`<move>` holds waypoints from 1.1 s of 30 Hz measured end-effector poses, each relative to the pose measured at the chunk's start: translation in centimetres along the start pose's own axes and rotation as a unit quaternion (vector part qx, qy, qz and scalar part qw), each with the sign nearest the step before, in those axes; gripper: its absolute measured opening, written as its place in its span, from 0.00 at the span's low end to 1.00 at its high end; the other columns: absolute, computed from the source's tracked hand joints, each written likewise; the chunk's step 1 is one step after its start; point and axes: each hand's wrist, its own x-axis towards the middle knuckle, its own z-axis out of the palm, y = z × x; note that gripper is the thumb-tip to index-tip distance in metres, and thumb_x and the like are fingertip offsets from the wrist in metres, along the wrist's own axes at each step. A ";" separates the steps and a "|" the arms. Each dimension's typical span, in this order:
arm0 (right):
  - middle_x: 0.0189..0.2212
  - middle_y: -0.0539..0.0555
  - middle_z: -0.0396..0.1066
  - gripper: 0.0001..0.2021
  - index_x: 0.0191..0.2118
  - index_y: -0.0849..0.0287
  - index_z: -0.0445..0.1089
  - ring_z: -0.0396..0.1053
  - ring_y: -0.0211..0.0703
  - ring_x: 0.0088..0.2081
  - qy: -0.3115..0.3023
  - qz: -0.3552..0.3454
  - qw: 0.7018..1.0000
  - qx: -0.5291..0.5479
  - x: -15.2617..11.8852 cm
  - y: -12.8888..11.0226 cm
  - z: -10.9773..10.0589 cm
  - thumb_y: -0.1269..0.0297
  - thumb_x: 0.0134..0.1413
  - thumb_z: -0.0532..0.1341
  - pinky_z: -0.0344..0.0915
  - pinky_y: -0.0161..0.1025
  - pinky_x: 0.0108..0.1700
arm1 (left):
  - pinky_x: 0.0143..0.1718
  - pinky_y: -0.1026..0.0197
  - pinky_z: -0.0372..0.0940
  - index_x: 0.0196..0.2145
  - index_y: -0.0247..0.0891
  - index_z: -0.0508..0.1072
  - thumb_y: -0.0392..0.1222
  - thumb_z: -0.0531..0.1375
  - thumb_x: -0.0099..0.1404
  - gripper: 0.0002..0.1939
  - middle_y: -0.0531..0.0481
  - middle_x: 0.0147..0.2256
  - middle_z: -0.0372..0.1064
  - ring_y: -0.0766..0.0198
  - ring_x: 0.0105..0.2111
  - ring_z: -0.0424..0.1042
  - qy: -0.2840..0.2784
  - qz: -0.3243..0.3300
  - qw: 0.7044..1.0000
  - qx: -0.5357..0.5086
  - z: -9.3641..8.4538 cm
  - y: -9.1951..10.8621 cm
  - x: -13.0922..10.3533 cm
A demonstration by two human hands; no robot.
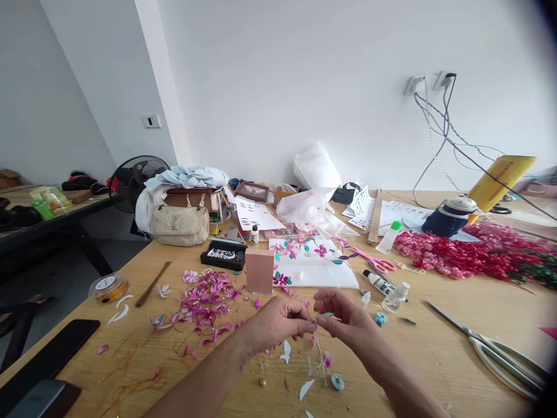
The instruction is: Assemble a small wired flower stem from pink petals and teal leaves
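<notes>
My left hand (pixel 281 318) is closed in a pinch, thumb against fingers, and what lies in the pinch is too small to name. Facing it, my right hand (pixel 346 322) pinches a small teal leaf-like piece (pixel 329 314), only partly showing between the fingers. The fingertips of both hands almost meet above the table. Beneath them are a white petal-shaped piece (pixel 285 352), a magenta petal (pixel 328 360), pale thread ends and a small teal spool (pixel 337 381). Pink-magenta petals (pixel 204 302) are heaped to the left. Behind my hands lies a white sheet (pixel 343 273) with flowers on it.
Large scissors (pixel 483 342) lie at right, pink-handled scissors (pixel 378 262) farther back. A clear bottle (pixel 395 298) and a green-capped bottle (pixel 389 237) stand nearby. A brown block (pixel 260 271) stands behind the petals. Red and pink flower bunches (pixel 448 252) cover the right rear.
</notes>
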 end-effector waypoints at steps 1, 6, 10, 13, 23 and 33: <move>0.24 0.47 0.66 0.12 0.27 0.59 0.69 0.60 0.34 0.26 -0.028 -0.004 0.999 -0.032 0.1 -0.1 -0.2 0.58 0.38 0.68 0.55 0.32 0.27 | 0.23 0.67 0.53 0.20 0.34 0.70 0.43 0.62 0.51 0.10 0.54 0.19 0.62 0.71 0.20 0.58 -0.002 -0.002 1.000 0.000 0.0 -0.2 0.0; 0.17 0.45 0.60 0.09 0.22 0.60 0.69 0.53 0.32 0.21 -0.088 0.037 0.991 -0.088 0.4 0.1 -1.1 0.60 0.42 0.65 0.51 0.33 0.25 | 0.24 0.66 0.54 0.20 0.34 0.70 0.40 0.61 0.51 0.07 0.55 0.20 0.63 0.70 0.21 0.59 -0.012 0.006 1.000 -0.005 -0.2 -0.7 0.2; 0.17 0.46 0.60 0.08 0.23 0.60 0.70 0.53 0.33 0.21 -0.104 0.053 0.986 -0.120 0.6 0.1 -1.2 0.60 0.42 0.63 0.50 0.33 0.25 | 0.24 0.66 0.52 0.20 0.34 0.70 0.40 0.61 0.50 0.06 0.56 0.19 0.60 0.71 0.20 0.58 -0.023 0.001 1.000 0.003 -0.4 -1.0 0.3; 0.17 0.46 0.61 0.08 0.25 0.60 0.72 0.53 0.33 0.22 -0.125 0.054 0.975 -0.177 0.7 0.0 -1.2 0.60 0.41 0.62 0.50 0.33 0.25 | 0.23 0.67 0.51 0.20 0.34 0.70 0.39 0.60 0.51 0.06 0.56 0.19 0.59 0.71 0.21 0.57 -0.033 -0.011 0.999 0.022 -0.5 -1.5 0.4; 0.24 0.49 0.68 0.07 0.28 0.60 0.72 0.60 0.37 0.28 -0.147 -0.003 0.925 -0.351 0.7 -0.2 -1.8 0.66 0.47 0.57 0.54 0.33 0.29 | 0.24 0.67 0.52 0.22 0.33 0.71 0.37 0.60 0.51 0.04 0.57 0.18 0.60 0.73 0.20 0.56 -0.042 -0.024 0.998 0.031 -0.6 -1.8 0.5; 0.24 0.49 0.65 0.06 0.25 0.61 0.69 0.60 0.36 0.28 -0.212 -0.016 0.928 -0.307 0.7 -0.8 -1.7 0.66 0.49 0.58 0.55 0.31 0.29 | 0.22 0.68 0.51 0.21 0.33 0.71 0.38 0.63 0.49 0.05 0.57 0.18 0.60 0.73 0.20 0.57 -0.105 -0.021 0.994 0.029 -0.8 -1.8 0.3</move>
